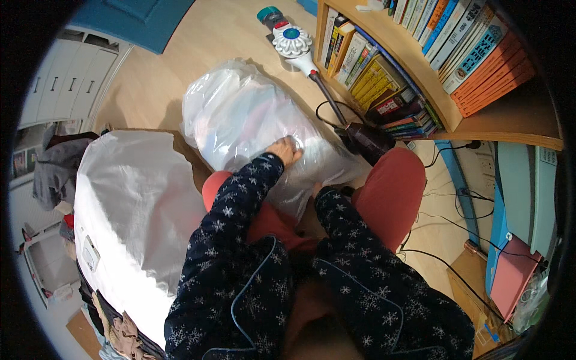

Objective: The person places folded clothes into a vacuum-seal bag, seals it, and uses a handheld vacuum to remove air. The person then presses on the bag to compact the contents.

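Note:
A clear plastic storage bag (252,108), bulging with pale soft contents, lies on the floor before me. My left hand (284,151) rests on top of it, fingers curled beside a round clear valve (298,143). Whether the fingers pinch the valve is not plain. At the near end of the bag, my right hand (317,189) touches the plastic's edge; most of it is hidden by the sleeve. A cordless stick vacuum cleaner (292,42) lies beyond and to the right of the bag, its dark end (370,140) near my right knee.
On the left stands a large whitish plastic bag (135,180) with a valve fitting (90,254), beside a brown cardboard edge (191,157). A wooden bookcase (450,114) full of books rises at right. Black cables (450,256) trail across the floor there. White drawers (67,85) line the far left.

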A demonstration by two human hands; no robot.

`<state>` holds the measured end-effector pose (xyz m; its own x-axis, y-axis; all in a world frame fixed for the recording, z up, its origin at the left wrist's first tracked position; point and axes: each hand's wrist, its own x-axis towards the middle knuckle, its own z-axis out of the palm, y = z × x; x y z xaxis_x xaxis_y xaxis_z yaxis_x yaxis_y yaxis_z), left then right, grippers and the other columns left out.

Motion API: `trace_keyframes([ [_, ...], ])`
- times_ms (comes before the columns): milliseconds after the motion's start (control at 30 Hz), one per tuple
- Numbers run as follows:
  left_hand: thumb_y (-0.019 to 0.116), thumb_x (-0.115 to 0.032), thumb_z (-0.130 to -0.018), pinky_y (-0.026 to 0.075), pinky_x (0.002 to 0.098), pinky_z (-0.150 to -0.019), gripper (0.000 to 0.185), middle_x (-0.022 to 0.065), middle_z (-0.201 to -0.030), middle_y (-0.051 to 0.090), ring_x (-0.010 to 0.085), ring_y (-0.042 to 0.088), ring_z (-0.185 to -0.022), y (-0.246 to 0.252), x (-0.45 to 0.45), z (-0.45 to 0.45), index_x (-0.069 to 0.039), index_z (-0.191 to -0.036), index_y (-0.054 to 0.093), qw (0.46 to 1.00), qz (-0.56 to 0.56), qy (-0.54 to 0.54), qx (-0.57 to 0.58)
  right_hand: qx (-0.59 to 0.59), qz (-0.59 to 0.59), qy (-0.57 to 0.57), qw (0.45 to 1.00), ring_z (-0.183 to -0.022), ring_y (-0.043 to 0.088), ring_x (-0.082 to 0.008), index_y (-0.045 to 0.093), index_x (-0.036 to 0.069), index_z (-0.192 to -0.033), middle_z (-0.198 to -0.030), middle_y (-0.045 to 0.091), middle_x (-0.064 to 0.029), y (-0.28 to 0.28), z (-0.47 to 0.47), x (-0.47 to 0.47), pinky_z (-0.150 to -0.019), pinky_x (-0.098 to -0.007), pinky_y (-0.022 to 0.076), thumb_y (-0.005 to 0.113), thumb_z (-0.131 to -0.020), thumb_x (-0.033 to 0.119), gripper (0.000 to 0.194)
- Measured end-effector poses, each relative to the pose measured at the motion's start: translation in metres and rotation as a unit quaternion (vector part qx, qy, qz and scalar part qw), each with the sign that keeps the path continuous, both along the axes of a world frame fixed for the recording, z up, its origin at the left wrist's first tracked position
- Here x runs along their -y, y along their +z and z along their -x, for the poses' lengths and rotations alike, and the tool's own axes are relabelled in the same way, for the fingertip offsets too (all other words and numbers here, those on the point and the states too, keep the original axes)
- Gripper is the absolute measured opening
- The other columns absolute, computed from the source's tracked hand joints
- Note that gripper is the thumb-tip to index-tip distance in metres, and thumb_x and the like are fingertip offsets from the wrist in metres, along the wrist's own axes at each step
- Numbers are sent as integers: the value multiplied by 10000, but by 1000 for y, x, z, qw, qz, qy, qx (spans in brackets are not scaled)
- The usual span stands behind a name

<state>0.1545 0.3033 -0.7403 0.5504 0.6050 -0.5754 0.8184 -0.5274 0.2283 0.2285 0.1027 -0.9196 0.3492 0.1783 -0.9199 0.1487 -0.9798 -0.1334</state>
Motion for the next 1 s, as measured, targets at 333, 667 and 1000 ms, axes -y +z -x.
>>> trace_keyframes([
  [333, 410, -491, -875, 518, 441, -761, 616, 270, -1061, 552, 366, 606, -930, -8, -4, -2, -6, -1250, 338, 999, -19, -33, 8, -23, 10, -22, 999, -1243, 369, -329, 346, -10, -1335, -1398, 307, -231, -46, 4, 7, -992, -394, 347, 327, -912, 424, 606],
  [667, 453, -553, -819, 515, 453, -743, 642, 236, -1006, 595, 367, 601, -932, 29, -4, -35, -4, -1150, 435, 997, 2, -77, -29, 37, -53, 224, 972, -1192, 429, -324, 368, 14, -1330, -1333, 390, -237, -81, -25, 33, -971, -386, 378, 375, -908, 405, 576],
  [1000, 557, -730, -665, 154, 684, -989, 944, 137, -1502, -31, 474, 60, -1335, 56, -169, 88, -403, -1421, 95, 917, -273, 286, -45, -9, -8, 31, 999, -1071, 503, -328, 450, -62, -1218, -1213, 495, -255, 37, -7, -10, -919, -383, 404, 337, -902, 440, 604],
])
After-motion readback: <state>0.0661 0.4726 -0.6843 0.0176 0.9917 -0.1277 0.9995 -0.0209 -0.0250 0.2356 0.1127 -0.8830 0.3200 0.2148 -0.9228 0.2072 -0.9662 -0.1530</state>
